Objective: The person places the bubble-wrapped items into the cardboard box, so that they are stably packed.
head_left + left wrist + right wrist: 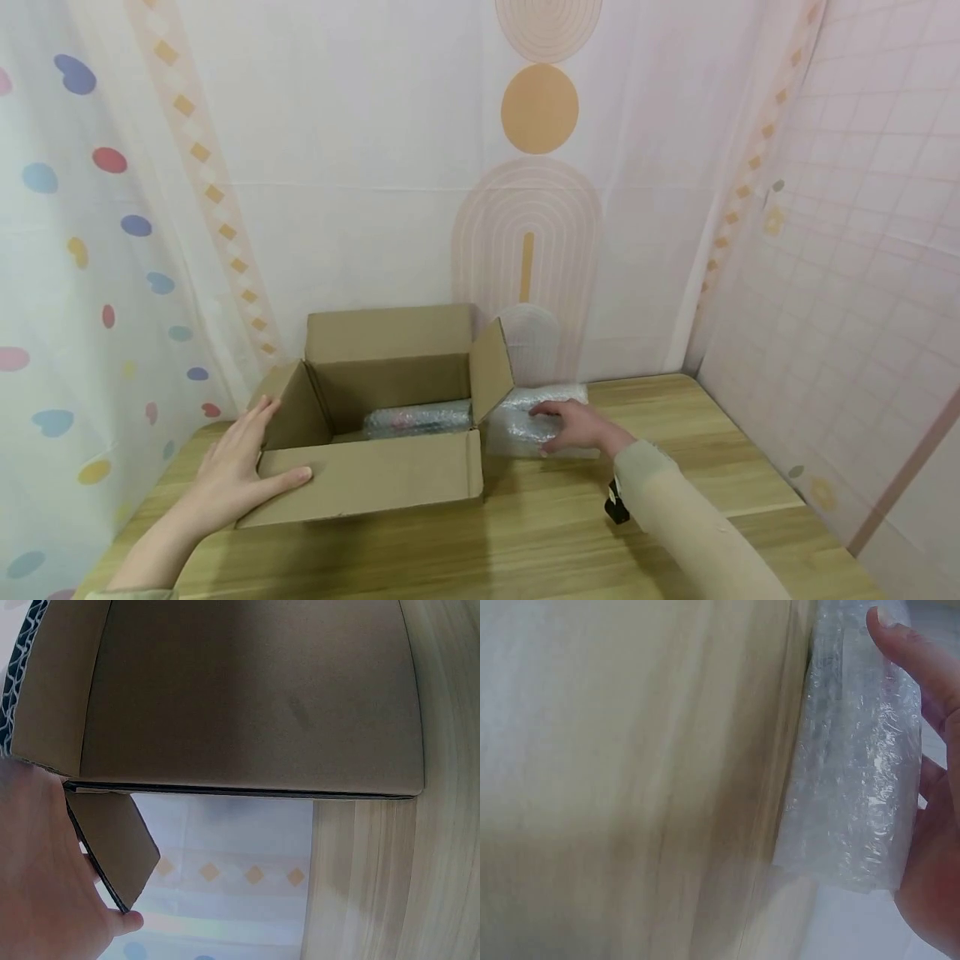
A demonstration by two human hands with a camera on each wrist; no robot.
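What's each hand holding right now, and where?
Right hand grips the clear bubble-wrap bundle at its near end; left hand rests on the brown cardboard box.

The cardboard box [375, 467] stands on the table [525, 550], flaps open. In it lies one bubble-wrap bundle [416, 418] — toward its back wall. Just right of the box, under its right flap, lies a second bundle [525, 429], with the right hand [577, 425] on it. The left hand [240, 467] rests on the box's left front corner.
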